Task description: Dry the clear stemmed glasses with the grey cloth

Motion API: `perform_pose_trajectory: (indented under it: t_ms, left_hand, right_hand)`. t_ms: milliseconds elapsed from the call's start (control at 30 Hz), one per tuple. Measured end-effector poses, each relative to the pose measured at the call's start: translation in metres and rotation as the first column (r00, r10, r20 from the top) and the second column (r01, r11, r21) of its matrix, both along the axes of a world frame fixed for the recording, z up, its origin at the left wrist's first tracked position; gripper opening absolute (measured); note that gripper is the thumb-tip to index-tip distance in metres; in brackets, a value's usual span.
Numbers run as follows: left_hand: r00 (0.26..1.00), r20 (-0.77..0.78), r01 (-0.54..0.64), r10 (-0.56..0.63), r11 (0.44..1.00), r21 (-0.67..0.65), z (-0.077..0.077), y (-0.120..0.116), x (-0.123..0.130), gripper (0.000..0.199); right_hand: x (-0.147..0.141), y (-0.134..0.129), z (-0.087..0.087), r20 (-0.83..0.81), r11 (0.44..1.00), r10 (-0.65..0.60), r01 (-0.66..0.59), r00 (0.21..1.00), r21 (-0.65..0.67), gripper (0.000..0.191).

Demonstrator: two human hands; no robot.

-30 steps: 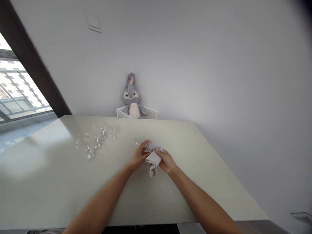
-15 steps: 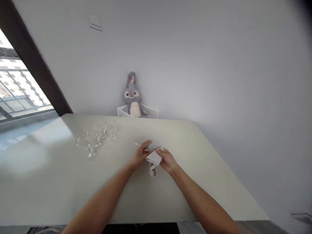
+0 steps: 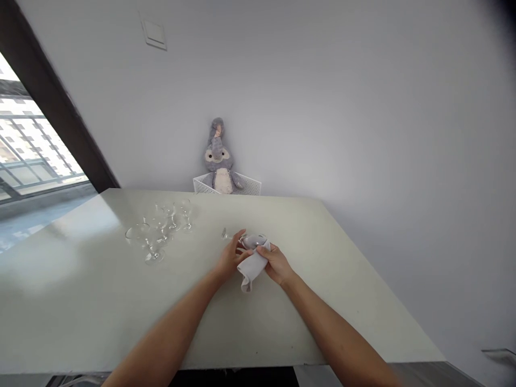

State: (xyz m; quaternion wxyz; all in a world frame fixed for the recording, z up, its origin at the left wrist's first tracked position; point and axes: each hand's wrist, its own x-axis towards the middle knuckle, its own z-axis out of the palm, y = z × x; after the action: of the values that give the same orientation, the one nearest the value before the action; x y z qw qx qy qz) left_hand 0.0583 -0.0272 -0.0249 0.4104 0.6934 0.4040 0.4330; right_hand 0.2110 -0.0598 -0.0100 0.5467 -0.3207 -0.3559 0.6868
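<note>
A clear stemmed glass [image 3: 253,241] is held sideways above the table, its foot pointing left and its bowl toward the right. My left hand [image 3: 233,257] is closed around the glass near the lower bowl and stem. In my right hand [image 3: 277,263] is a folded light-grey cloth [image 3: 252,267], pinched under the thumb and pressed at the bowl's rim. The cloth's loose end hangs down between both hands. Part of the bowl is hidden by the cloth and fingers.
Several clear stemmed glasses [image 3: 154,252] stand upright on the left of the pale table [image 3: 330,301]. Beyond the far edge, a grey plush toy [image 3: 223,180] sits in a white perforated basket [image 3: 252,186] against the wall. A window is at the far left.
The cloth's hanging end has swung left and lies flatter. My left fingers have shifted slightly on the glass, with more of the bowl showing. The standing glasses stay put.
</note>
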Motion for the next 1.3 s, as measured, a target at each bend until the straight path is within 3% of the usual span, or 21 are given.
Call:
perform_pose_trajectory:
  t_ms: [167, 267, 333, 400, 467, 533, 600, 633, 700, 767, 833, 900, 933, 1000, 1067, 1133, 1200, 1300]
  left_hand:
    - [0.973, 0.217, 0.086, -0.080, 0.996, -0.021, -0.001, 0.000, 0.004, 0.056]
    - [0.972, 0.228, 0.070, -0.053, 0.996, -0.063, 0.001, 0.004, 0.001, 0.050]
    - [0.977, 0.211, 0.067, -0.042, 0.992, -0.110, 0.001, 0.007, -0.001, 0.045]
    - [0.979, 0.196, 0.084, -0.052, 0.983, -0.161, 0.001, 0.008, -0.003, 0.043]
    - [0.978, 0.191, 0.120, -0.085, 0.977, -0.178, 0.002, 0.007, -0.003, 0.044]
    - [0.968, 0.212, 0.167, -0.134, 0.975, -0.144, 0.003, 0.004, -0.001, 0.047]
    - [0.949, 0.253, 0.219, -0.188, 0.971, -0.099, 0.005, 0.002, 0.000, 0.053]
    - [0.942, 0.268, 0.233, -0.202, 0.968, -0.091, 0.006, 0.002, 0.001, 0.055]
    - [0.943, 0.277, 0.223, -0.186, 0.969, -0.108, 0.008, 0.001, 0.000, 0.058]
    - [0.957, 0.255, 0.185, -0.140, 0.969, -0.161, 0.010, 0.001, -0.001, 0.053]
    - [0.969, 0.218, 0.163, -0.116, 0.965, -0.208, 0.010, 0.001, -0.002, 0.051]
    - [0.982, 0.147, 0.148, -0.118, 0.965, -0.216, 0.010, -0.001, -0.002, 0.057]
    - [0.986, 0.112, 0.145, -0.123, 0.967, -0.210, 0.010, -0.002, -0.002, 0.058]
    - [0.996, 0.008, 0.089, -0.089, 0.987, -0.135, 0.012, -0.004, -0.003, 0.053]
    - [0.988, -0.152, -0.030, 0.040, 0.997, 0.070, 0.016, -0.005, -0.005, 0.044]
    - [0.926, -0.302, -0.111, 0.227, 0.927, 0.357, 0.021, -0.004, -0.008, 0.039]
    - [0.854, -0.393, -0.075, 0.340, 0.829, 0.555, 0.024, -0.001, -0.011, 0.038]
    - [0.805, -0.487, 0.055, 0.339, 0.775, 0.630, 0.023, 0.004, -0.014, 0.036]
  right_hand:
    - [0.005, 0.002, 0.001, 0.024, 1.000, 0.016, -0.016, 1.000, 0.014, 0.035]
    - [0.006, 0.000, 0.000, 0.253, 0.990, 0.005, -0.040, 0.968, 0.133, 0.034]
    - [0.005, -0.002, -0.001, 0.452, 0.973, -0.051, -0.057, 0.891, 0.223, 0.025]
    - [0.003, -0.002, -0.003, 0.550, 0.964, -0.099, -0.056, 0.829, 0.258, 0.018]
    - [0.001, -0.002, -0.004, 0.470, 0.976, -0.099, -0.005, 0.877, 0.216, 0.021]
    - [-0.002, -0.001, -0.003, 0.263, 0.993, -0.059, 0.029, 0.963, 0.117, 0.030]
    - [-0.003, -0.001, -0.002, 0.094, 0.999, -0.026, 0.022, 0.995, 0.044, 0.036]
    - [-0.004, -0.001, -0.001, 0.073, 0.999, -0.010, 0.007, 0.997, 0.035, 0.037]
    - [-0.005, -0.004, -0.001, 0.182, 0.996, 0.016, -0.031, 0.983, 0.081, 0.037]
    - [-0.006, -0.007, -0.003, 0.422, 0.977, -0.016, -0.075, 0.907, 0.199, 0.036]
    - [-0.006, -0.010, -0.004, 0.631, 0.934, -0.138, -0.112, 0.764, 0.339, 0.034]
    - [-0.005, -0.011, -0.006, 0.712, 0.895, -0.245, -0.128, 0.658, 0.427, 0.032]
    - [-0.005, -0.010, -0.006, 0.717, 0.895, -0.256, -0.121, 0.649, 0.429, 0.029]
    - [-0.002, -0.004, -0.005, 0.656, 0.937, -0.210, -0.043, 0.725, 0.347, 0.021]
    - [0.004, 0.003, -0.004, 0.472, 0.978, -0.179, 0.104, 0.863, 0.181, 0.021]
    - [0.010, 0.010, -0.003, 0.244, 0.980, -0.192, 0.199, 0.951, -0.004, 0.027]
    - [0.016, 0.014, -0.002, 0.092, 0.980, -0.151, 0.162, 0.984, -0.118, 0.032]
    - [0.021, 0.014, 0.001, 0.048, 0.985, -0.004, 0.012, 0.999, -0.173, 0.032]
